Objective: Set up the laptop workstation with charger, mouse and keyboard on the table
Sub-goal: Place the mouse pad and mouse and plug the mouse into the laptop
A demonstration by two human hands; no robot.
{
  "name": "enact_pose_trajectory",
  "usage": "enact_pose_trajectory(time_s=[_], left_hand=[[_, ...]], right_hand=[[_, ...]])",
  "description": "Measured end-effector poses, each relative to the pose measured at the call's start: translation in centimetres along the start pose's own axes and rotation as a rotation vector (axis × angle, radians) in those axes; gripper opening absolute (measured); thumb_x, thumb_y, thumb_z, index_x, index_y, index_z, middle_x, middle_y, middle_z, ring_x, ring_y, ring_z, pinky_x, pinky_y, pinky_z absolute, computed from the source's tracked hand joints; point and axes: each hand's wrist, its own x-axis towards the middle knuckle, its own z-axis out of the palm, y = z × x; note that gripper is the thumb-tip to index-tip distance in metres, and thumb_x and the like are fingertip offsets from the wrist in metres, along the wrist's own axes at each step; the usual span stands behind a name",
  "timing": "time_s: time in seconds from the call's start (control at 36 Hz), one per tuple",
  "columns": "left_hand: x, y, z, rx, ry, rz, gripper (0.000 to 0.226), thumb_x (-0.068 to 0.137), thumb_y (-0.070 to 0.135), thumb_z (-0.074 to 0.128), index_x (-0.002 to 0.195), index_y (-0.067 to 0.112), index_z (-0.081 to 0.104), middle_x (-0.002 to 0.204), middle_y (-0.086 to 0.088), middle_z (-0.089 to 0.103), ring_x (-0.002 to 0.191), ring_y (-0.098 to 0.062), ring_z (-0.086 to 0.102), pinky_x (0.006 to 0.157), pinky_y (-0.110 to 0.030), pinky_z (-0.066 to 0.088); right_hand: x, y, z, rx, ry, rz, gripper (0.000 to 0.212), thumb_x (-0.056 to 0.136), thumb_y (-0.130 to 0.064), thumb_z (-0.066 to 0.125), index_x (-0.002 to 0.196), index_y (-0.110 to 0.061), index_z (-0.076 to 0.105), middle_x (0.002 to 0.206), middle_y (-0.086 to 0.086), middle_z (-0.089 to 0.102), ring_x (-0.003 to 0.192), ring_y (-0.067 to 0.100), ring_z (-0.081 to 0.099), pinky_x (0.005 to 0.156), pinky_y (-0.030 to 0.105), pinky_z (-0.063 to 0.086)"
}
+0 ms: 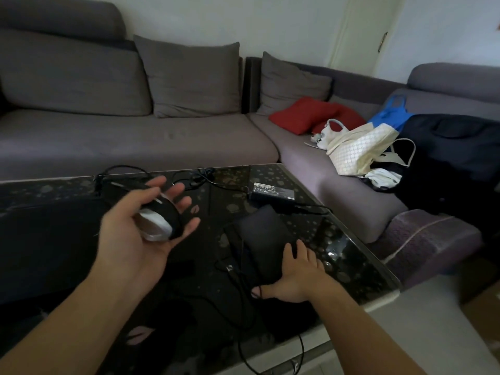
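My left hand (135, 228) is raised palm-up above the dark glass table (351, 255) and holds a black and silver mouse (159, 220). My right hand (300, 274) lies flat on the near end of a dark rectangular pad (262, 234) on the table, fingers spread. A black charger brick (270, 189) sits at the table's far right, and its cable (205, 177) trails left along the back edge. Another thin black cable (238, 288) runs past my right thumb toward the front edge. A large dark shape (48, 234) at the left could be the laptop; it is too dark to tell.
A grey corner sofa (135, 142) wraps round the table's far and right sides. Red cushions (305, 113), a white bag (359, 150), a blue bag (392, 112) and dark clothing (454, 152) lie on its right part. The table's right corner (395, 282) is close to the sofa.
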Motion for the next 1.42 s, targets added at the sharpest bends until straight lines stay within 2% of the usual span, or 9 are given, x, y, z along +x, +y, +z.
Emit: enact_pose_trajectory(time_s=[0.14, 0.28, 0.47, 0.72, 0.81, 1.03, 1.22, 1.31, 1.42], left_hand=[[-0.5, 1.5, 0.0, 0.064, -0.012, 0.043, 0.037, 0.098, 0.023, 0.054, 0.132, 0.019, 0.068, 0.122, -0.004, 0.077, 0.104, -0.022, 0.075, 0.077, -0.045, 0.059], [-1.3, 1.1, -0.5, 0.132, -0.014, 0.003, 0.035, 0.097, 0.021, 0.057, 0.129, 0.018, 0.07, 0.121, -0.007, 0.077, 0.1, -0.022, 0.076, 0.077, -0.047, 0.059], [-1.9, 0.0, -1.2, 0.182, -0.018, -0.068, 0.03, 0.096, 0.018, 0.056, 0.122, 0.016, 0.073, 0.116, -0.008, 0.079, 0.103, -0.025, 0.075, 0.078, -0.049, 0.06], [-1.6, -1.3, -1.0, 0.207, -0.046, -0.124, 0.031, 0.097, 0.017, 0.056, 0.123, 0.012, 0.072, 0.119, -0.011, 0.077, 0.1, -0.027, 0.07, 0.081, -0.051, 0.06], [-1.5, -1.9, -0.9, 0.214, -0.057, -0.135, 0.031, 0.097, 0.017, 0.056, 0.124, 0.013, 0.072, 0.12, -0.011, 0.077, 0.1, -0.027, 0.07, 0.082, -0.051, 0.06], [-1.4, -3.4, -0.5, 0.225, -0.066, -0.174, 0.034, 0.096, 0.017, 0.058, 0.127, 0.013, 0.072, 0.119, -0.011, 0.077, 0.1, -0.027, 0.07, 0.084, -0.052, 0.06], [-1.5, -4.1, 0.2, 0.232, -0.102, -0.195, 0.04, 0.083, 0.021, 0.064, 0.122, 0.013, 0.073, 0.118, -0.012, 0.077, 0.093, -0.024, 0.071, 0.079, -0.052, 0.061], [-1.6, -4.1, 0.5, 0.218, -0.119, -0.23, 0.045, 0.08, 0.021, 0.064, 0.123, 0.01, 0.073, 0.118, -0.015, 0.077, 0.101, -0.029, 0.073, 0.09, -0.06, 0.059], [-1.3, -4.7, 1.3, 0.184, -0.102, -0.281, 0.034, 0.093, 0.02, 0.061, 0.123, 0.012, 0.075, 0.123, -0.012, 0.076, 0.118, -0.03, 0.071, 0.099, -0.061, 0.054]], right_hand=[[1.0, -2.0, 1.8, 0.078, 0.238, 0.055, 0.128, 0.08, -0.087, 0.05, 0.166, -0.003, 0.005, 0.175, 0.015, -0.006, 0.161, 0.038, -0.002, 0.13, 0.054, 0.006], [1.8, -3.6, 2.6, -0.023, 0.445, 0.128, 0.087, 0.089, -0.067, 0.045, 0.149, -0.003, 0.042, 0.151, 0.021, 0.045, 0.142, 0.045, 0.04, 0.116, 0.061, 0.034], [0.8, -3.5, -0.1, -0.043, 0.333, 0.037, 0.054, 0.084, -0.025, 0.072, 0.13, -0.006, 0.05, 0.135, 0.021, 0.057, 0.125, 0.043, 0.058, 0.1, 0.049, 0.055], [-1.4, 3.9, -7.6, 0.611, 0.564, 0.029, 0.013, 0.075, -0.028, 0.073, 0.073, -0.015, 0.076, 0.064, 0.006, 0.074, 0.069, 0.03, 0.073, 0.069, 0.04, 0.059], [-0.2, 6.8, -7.1, 0.601, 0.596, 0.114, 0.019, 0.074, -0.026, 0.076, 0.072, -0.007, 0.075, 0.069, 0.015, 0.075, 0.074, 0.034, 0.074, 0.075, 0.047, 0.062], [1.0, 9.0, -4.5, 0.317, 0.432, 0.346, 0.055, 0.084, -0.024, 0.067, 0.129, 0.003, 0.055, 0.133, 0.031, 0.061, 0.122, 0.048, 0.06, 0.096, 0.043, 0.052], [2.3, 6.7, -2.1, 0.249, 0.252, 0.02, 0.107, 0.068, -0.082, 0.062, 0.16, -0.033, 0.037, 0.167, 0.011, 0.034, 0.154, 0.033, 0.032, 0.125, 0.046, 0.03], [2.4, 4.8, -0.8, 0.181, 0.127, -0.119, 0.089, 0.088, -0.055, 0.074, 0.163, -0.029, 0.033, 0.173, 0.006, 0.019, 0.161, 0.03, 0.012, 0.129, 0.043, 0.018], [-1.1, 0.4, -2.6, 0.469, 0.438, -0.428, 0.046, 0.086, -0.014, 0.077, 0.131, -0.02, 0.066, 0.134, 0.002, 0.059, 0.128, 0.017, 0.055, 0.107, 0.029, 0.043]])
